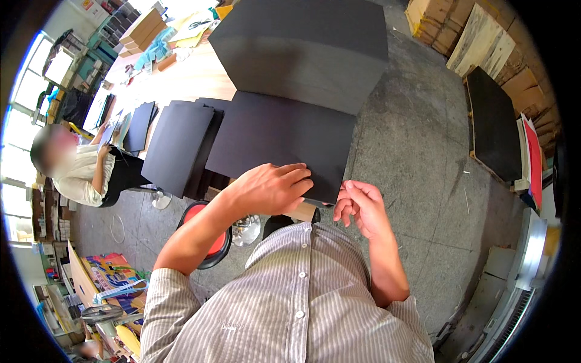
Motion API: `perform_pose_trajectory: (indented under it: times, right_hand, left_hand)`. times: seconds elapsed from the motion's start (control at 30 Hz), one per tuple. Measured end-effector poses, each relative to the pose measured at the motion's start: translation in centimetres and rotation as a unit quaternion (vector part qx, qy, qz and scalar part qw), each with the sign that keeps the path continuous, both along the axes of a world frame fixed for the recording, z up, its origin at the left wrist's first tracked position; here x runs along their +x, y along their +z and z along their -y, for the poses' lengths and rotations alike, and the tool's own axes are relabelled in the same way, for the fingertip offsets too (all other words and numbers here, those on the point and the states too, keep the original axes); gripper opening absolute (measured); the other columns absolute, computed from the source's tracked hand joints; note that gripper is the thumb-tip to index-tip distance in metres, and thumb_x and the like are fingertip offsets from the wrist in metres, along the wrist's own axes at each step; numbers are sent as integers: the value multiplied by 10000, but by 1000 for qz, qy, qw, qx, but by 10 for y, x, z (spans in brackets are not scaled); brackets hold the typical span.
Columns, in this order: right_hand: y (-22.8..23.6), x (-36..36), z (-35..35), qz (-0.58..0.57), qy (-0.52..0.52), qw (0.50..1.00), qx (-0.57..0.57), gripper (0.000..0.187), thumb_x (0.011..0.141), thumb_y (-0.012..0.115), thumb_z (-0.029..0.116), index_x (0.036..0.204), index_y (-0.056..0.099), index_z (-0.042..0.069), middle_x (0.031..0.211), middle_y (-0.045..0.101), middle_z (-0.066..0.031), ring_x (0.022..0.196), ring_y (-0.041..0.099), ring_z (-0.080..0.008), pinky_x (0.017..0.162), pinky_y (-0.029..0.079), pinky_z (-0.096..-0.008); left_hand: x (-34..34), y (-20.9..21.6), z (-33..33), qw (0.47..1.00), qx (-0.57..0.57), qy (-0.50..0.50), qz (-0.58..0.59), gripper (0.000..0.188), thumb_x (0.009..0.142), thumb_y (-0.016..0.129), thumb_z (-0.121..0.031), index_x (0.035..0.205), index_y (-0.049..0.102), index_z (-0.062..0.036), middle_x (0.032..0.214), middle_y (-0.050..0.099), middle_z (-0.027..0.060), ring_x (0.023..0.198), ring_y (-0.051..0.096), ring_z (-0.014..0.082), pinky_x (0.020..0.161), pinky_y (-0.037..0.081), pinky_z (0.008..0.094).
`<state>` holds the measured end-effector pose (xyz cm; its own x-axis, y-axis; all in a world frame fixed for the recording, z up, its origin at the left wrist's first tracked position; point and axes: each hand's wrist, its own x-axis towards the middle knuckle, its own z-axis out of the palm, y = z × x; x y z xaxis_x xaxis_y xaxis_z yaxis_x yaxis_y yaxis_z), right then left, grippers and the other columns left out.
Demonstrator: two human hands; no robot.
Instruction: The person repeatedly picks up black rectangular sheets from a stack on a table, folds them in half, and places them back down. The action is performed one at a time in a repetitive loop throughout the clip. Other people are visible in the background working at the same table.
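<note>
A large black board (281, 136) lies flat in front of me, its near edge close to my shirt. My left hand (272, 187) rests on its near part, fingers bent and held together with the tips against the surface. Whatever may be under those fingers is hidden. Just off the board's near right corner is my right hand (363, 209), its fingers loosely curled and apart, the index fingertip by the edge. Behind the flat board rises a big black box-like panel (302, 63).
Stacked black boards (175, 142) lie to the left on a wooden table (203, 78). A co-worker (85, 169) handles sheets at the table's left side. A red-and-black stool (209, 236) stands by my left elbow. Cartons (439, 27) and a dark panel (493, 121) line the right.
</note>
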<state>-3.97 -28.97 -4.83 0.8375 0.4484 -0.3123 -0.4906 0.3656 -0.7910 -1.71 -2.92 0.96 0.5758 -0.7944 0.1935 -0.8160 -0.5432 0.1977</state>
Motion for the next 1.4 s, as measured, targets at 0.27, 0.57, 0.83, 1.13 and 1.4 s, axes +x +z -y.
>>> perform_pose_trajectory:
  times: [0.27, 0.57, 0.83, 1.13, 1.4]
  right_hand:
    - [24, 15, -31, 70, -57, 992, 84, 337, 1042, 502, 297, 974, 586, -22, 843, 703, -204, 697, 705, -233, 566, 555, -299]
    - [-10, 21, -46, -53, -99, 976, 187, 435, 1023, 522, 368, 1268, 553, 9, 1214, 657, -120, 1073, 658, -231, 892, 541, -399]
    - [0, 20, -60, -101, -124, 954, 254, 450, 965, 578, 291, 1320, 536, 17, 1304, 620, -104, 1193, 598, -251, 1029, 450, -436]
    - [-4, 22, -52, -88, -75, 949, 292, 404, 947, 568, 185, 1285, 534, -35, 1258, 629, -130, 1139, 627, -271, 959, 504, -402]
    - [-23, 19, -44, -66, -44, 966, 248, 468, 933, 598, 141, 1361, 484, -12, 1334, 581, -111, 1276, 520, -241, 1070, 416, -415]
  left_hand:
    - [14, 19, -22, 988, -134, 17, -72, 324, 830, 720, -149, 1135, 674, -52, 1168, 690, 132, 974, 701, 291, 709, 596, 353]
    - [21, 11, -28, 976, -190, -3, -108, 446, 753, 809, -227, 1161, 699, -85, 1184, 695, 114, 1088, 671, 315, 904, 552, 407]
    - [26, 14, -44, 971, -197, 35, -129, 417, 796, 784, -226, 1165, 693, -56, 1252, 662, 126, 1232, 591, 314, 1049, 460, 419]
    - [-9, -49, -165, 752, -394, 446, -285, 502, 1034, 545, -276, 1392, 473, 68, 1227, 643, 107, 1114, 584, 174, 980, 432, 277]
    - [-12, -34, -128, 793, -291, 470, -258, 637, 976, 631, -312, 1421, 418, 92, 1240, 640, 204, 1133, 593, 191, 978, 448, 292]
